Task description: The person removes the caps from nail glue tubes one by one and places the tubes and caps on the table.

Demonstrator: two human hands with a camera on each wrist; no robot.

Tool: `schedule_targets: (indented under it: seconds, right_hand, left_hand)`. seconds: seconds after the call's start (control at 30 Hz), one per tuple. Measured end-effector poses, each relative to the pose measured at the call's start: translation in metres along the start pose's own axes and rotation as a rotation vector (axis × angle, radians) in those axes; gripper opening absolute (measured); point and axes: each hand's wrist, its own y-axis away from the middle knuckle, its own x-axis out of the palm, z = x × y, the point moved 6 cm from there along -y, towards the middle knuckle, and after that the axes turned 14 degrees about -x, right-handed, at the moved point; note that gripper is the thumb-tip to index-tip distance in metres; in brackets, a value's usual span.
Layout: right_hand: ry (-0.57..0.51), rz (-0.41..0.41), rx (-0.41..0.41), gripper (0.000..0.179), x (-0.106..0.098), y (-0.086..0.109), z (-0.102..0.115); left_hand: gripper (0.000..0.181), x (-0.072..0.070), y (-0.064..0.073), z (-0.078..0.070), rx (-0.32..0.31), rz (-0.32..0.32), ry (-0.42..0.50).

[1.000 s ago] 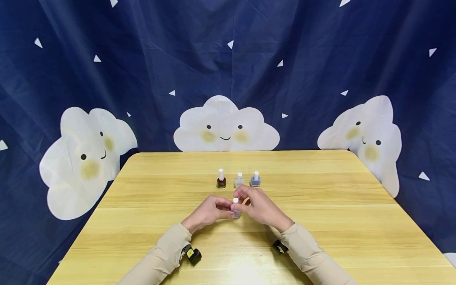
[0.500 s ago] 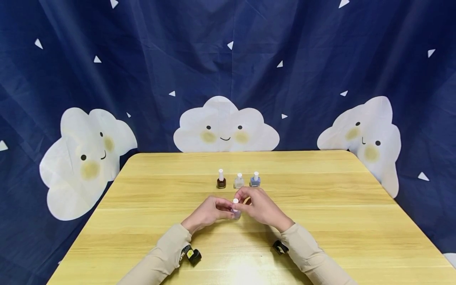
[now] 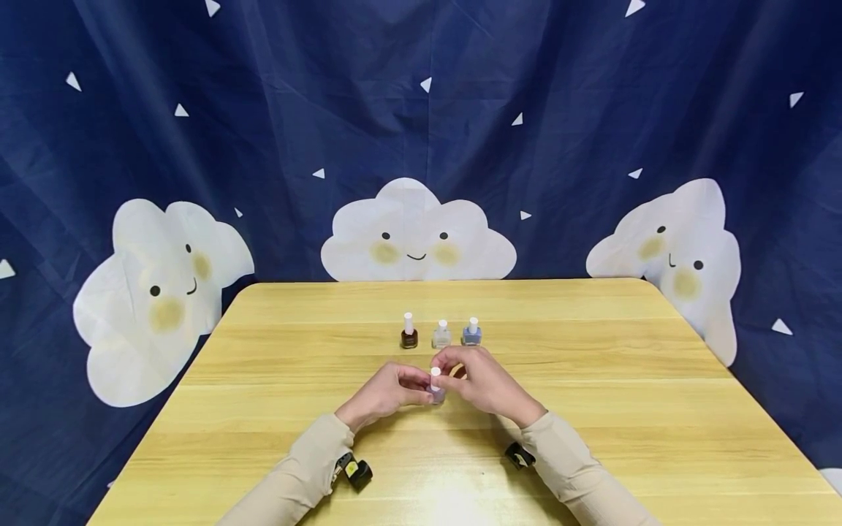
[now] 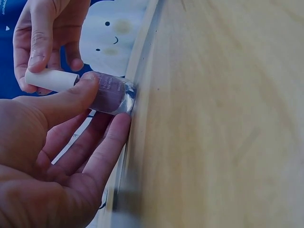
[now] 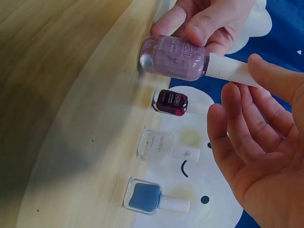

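Little moved — lilac bottle [image 5: 179, 58] between left hand [image 3: 387, 391] pinching glass [image 4: 110, 93], right hand [image 3: 485, 381] pinching cap [image 5: 229, 69]

- A light wood-grain table [image 3: 625, 365] spreads beneath and around both hands, its far corners rounded; a bright glare lies on the near side of the hands.
- A dark red bottle [image 3: 409, 339] with a white cap stands upright just beyond the fingers of the left hand [image 3: 384, 398].
- A clear bottle [image 3: 441, 338], white-capped and upright, stands just past the fingers of the right hand [image 3: 485, 380].
- A blue bottle [image 3: 471, 336], also white-capped and upright, stands just beyond the right hand's knuckles.
- Between the hands, a lilac bottle [image 5: 175, 58] has its base at the tabletop; whether they touch is unclear.
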Motion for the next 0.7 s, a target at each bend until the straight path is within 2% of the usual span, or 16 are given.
schedule_targets:
  seconds: [0.2,0.7]
  right_hand:
    - [-0.046,-0.035,0.008,0.022,-0.0006,0.0004,-0.0014]
    - [-0.025,-0.059,0.033,0.013,-0.0011,0.0003,-0.0031]
  left_hand:
    - [0.029,-0.0002,0.0,0.0008,-0.004,0.003,0.006]
    - [0.028,0.0005,0.0018,-0.0007,0.002,-0.005,-0.01]
